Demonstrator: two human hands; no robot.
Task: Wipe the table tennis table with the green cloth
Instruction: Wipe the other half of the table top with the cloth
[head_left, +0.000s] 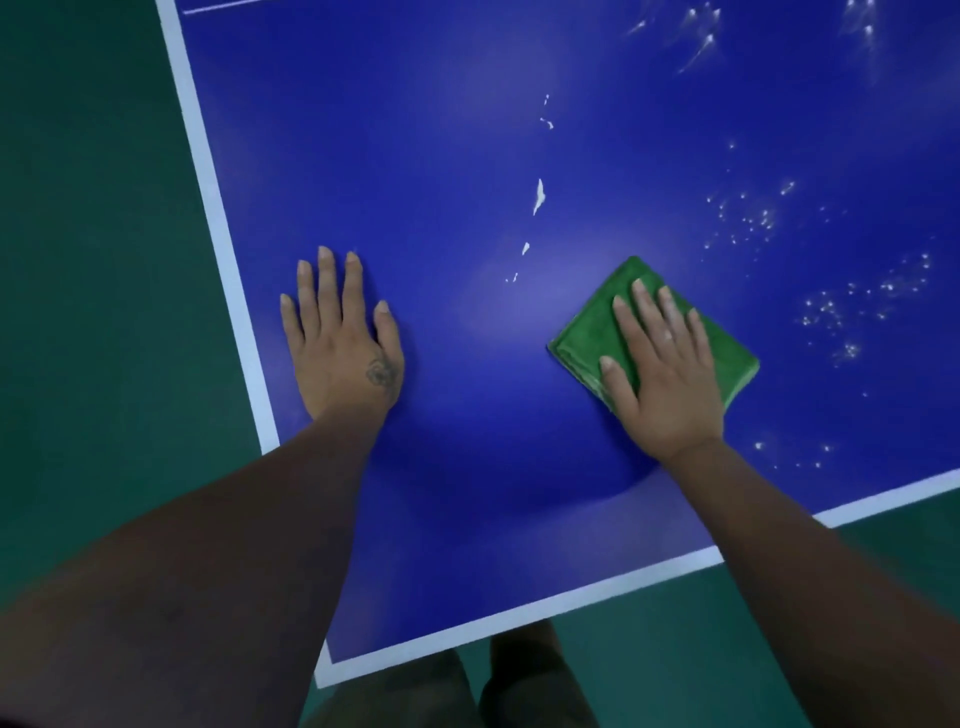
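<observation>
Blue table surface fills most of the view. A white border line runs along its left edge and its near edge. The two edges meet at a corner low in the view, left of centre. Green floor shows beyond both edges. The person's legs stand on the floor just beside the near edge.

The left forearm crosses the left edge close to the corner. The right forearm crosses the near edge.

Left hand: flat, palm down on the bare table, fingers straight and slightly spread, pointing away from the person. It holds nothing. It lies near the left border line without touching it.

Right hand: flat, palm down, fingers straight, pressing on top of the cloth. The fingers are not curled round it.

Green cloth: folded into a rough square pad, lying flat on the table under the right hand, right of centre, with one corner pointing away from the person. It is well apart from the left hand.

Pale specks: scattered on the table beyond and to the right of the cloth.

White smears: a broken line beyond the hands, ending just left of the cloth's far corner.

Tattoo: small dark mark on the back of the left hand, near the thumb.
</observation>
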